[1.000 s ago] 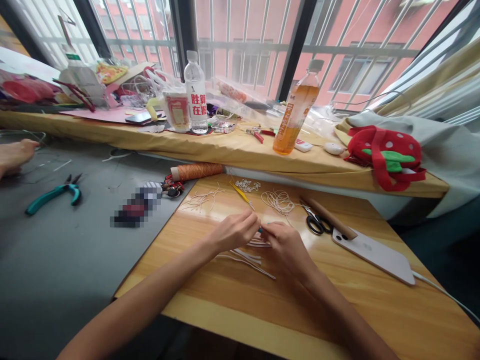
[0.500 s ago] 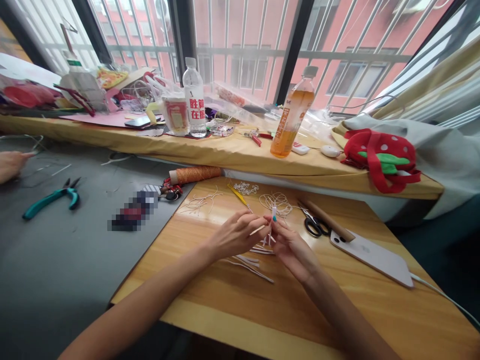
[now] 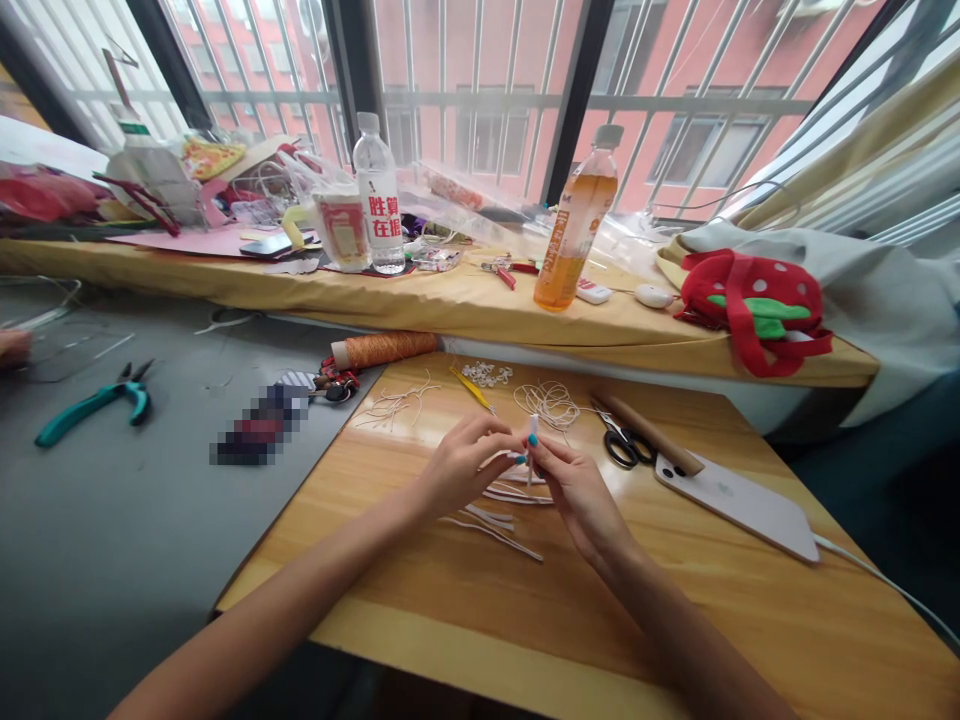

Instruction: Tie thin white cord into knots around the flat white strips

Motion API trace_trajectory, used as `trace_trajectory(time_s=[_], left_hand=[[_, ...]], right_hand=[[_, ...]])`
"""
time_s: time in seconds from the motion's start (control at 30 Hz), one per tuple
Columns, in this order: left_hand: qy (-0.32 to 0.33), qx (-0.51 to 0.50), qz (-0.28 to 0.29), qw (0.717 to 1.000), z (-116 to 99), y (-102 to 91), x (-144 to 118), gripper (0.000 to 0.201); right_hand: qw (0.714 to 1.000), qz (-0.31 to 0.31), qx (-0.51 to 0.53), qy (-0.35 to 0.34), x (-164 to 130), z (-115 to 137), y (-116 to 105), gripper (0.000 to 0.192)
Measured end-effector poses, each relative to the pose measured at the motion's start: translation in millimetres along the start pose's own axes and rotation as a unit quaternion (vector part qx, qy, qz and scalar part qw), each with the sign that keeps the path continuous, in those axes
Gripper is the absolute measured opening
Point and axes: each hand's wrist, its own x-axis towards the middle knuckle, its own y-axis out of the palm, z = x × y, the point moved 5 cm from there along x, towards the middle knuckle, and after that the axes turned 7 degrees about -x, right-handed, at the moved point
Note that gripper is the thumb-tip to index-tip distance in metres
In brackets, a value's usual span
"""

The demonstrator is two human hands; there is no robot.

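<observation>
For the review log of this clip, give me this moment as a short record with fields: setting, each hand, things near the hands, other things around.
setting: wooden table beside a cluttered window ledge
left hand: pinches a white strip at its fingertips
right hand: holds a small white piece upright, meeting the left hand
under the hands: loose white strips on the table
near right: scissors, phone face down
behind hands: coil of thin cord, yellow tool, orange thread spool
far left: teal pliers on the grey surface
ledge: two bottles, strawberry bag
</observation>
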Motion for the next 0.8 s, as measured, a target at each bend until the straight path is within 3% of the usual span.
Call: trace_trajectory(time_s=[0.17, 0.33, 0.5, 0.8], left_hand=[[-0.172, -0.156, -0.037, 0.972, 13.4, 1.2, 1.1, 0.010], [-0.266, -0.274, -0.058, 0.922, 22.6, 5.0, -3.4, 0.011], [-0.307, -0.346, -0.077, 0.883, 27.2, 8.2, -7.4, 0.012], [-0.335, -0.384, -0.086, 0.856, 28.1, 11.4, -8.9, 0.018]], right_hand=[[0.994, 0.000, -0.105, -0.032, 0.7, 3.4, -1.2, 0.022], [0.977, 0.022, -0.203, -0.054, 0.1, 9.7, 0.7, 0.028], [0.954, 0.056, -0.277, -0.096, -2.1, 16.1, 4.1, 0.028], [0.898, 0.100, -0.395, -0.166, -7.4, 22.4, 13.3, 0.027]])
